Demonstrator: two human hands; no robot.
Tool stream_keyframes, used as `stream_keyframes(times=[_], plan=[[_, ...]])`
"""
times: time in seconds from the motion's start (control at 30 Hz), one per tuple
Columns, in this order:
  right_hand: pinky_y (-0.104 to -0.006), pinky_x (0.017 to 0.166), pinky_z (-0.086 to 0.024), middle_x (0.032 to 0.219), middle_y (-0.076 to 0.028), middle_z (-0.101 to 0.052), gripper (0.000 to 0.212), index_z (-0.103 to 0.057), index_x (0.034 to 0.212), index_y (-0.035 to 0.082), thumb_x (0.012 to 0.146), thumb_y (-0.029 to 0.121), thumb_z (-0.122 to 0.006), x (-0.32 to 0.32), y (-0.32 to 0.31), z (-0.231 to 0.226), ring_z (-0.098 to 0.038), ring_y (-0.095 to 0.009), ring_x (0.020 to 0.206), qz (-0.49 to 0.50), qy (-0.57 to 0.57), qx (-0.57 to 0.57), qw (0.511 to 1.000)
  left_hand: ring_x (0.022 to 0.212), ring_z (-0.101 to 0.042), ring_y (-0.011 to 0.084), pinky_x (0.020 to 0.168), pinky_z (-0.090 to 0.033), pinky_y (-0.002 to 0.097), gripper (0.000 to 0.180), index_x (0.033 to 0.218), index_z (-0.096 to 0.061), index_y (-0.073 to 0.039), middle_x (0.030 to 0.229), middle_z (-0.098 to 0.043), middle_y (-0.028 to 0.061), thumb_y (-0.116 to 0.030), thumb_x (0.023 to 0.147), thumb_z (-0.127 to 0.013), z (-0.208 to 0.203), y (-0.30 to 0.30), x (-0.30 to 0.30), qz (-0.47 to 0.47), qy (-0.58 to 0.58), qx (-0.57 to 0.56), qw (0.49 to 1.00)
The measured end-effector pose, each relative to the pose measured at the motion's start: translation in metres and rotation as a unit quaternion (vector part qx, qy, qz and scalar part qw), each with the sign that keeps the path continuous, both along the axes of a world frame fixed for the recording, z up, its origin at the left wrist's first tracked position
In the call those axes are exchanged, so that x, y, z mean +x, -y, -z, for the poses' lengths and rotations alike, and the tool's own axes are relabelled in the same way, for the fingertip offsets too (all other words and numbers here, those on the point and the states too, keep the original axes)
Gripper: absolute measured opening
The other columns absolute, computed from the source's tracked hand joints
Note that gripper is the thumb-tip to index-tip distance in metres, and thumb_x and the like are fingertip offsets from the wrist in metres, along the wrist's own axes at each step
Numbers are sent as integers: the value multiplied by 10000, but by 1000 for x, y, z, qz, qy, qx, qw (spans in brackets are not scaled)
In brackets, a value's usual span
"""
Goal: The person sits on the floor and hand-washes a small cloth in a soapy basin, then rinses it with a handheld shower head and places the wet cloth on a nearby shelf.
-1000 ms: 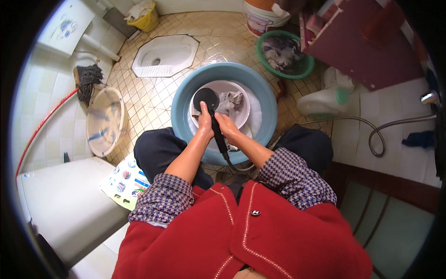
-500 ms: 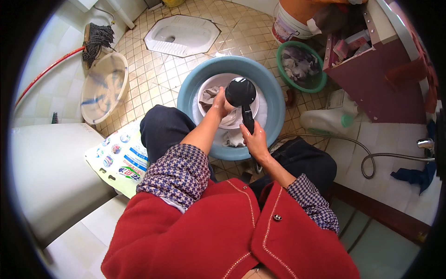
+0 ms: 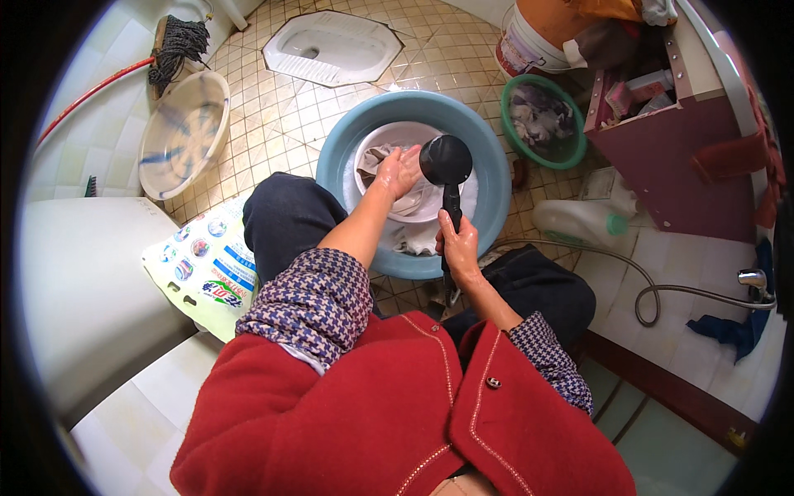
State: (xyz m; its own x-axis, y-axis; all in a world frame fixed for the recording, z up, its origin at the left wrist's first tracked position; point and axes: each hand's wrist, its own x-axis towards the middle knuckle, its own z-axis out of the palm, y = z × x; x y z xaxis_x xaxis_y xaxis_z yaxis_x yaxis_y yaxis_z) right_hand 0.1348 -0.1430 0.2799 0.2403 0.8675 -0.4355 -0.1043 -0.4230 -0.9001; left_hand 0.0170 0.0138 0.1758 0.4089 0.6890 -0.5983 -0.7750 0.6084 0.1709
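My right hand (image 3: 459,246) is wrapped round the handle of a black shower head (image 3: 447,160), held over the basins. Just left of the shower head, my left hand (image 3: 399,172) is turned up with its fingers stretched out, holding nothing. Under both hands a small white basin (image 3: 361,147) stands inside a large blue basin (image 3: 329,149). Brownish-grey cloth (image 3: 373,159) lies in the white basin, partly hidden by my left hand. A white cloth (image 3: 416,240) lies in the blue basin, beside the small one's near edge.
A green basin (image 3: 579,142) of dark and white clothes stands at the right. A white jug (image 3: 571,221) lies near the shower hose (image 3: 637,266). Back left are a squat toilet (image 3: 332,48) and a leaning beige basin (image 3: 186,136). A yellow-green bag (image 3: 207,269) lies by my left knee.
The shower head has moved slightly right. My left hand has turned and stretched out its fingers, now more fully in sight. The whole view has shifted a little.
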Motion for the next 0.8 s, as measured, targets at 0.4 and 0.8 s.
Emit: stream_keyframes(times=[0.4,0.8], plan=[[-224,360,-332,539,5,-465,281,-484,765,53,860,297,-589,-3,2,1,-434,-71,403,-24,-27,13,999,1020,-562,290,934,-427,419,405,1139,-490,14,1104,-573,163,-280,958,-279,19,-1,5,22,86,29,996],[-227,374,-336,548,3,-466,280,-486,779,60,876,311,-563,-11,7,-3,-438,-76,421,-73,-20,-7,997,825,-615,299,707,-476,399,194,860,-635,-65,884,-644,137,-222,779,-556,3,22,-9,106,-617,381,680]])
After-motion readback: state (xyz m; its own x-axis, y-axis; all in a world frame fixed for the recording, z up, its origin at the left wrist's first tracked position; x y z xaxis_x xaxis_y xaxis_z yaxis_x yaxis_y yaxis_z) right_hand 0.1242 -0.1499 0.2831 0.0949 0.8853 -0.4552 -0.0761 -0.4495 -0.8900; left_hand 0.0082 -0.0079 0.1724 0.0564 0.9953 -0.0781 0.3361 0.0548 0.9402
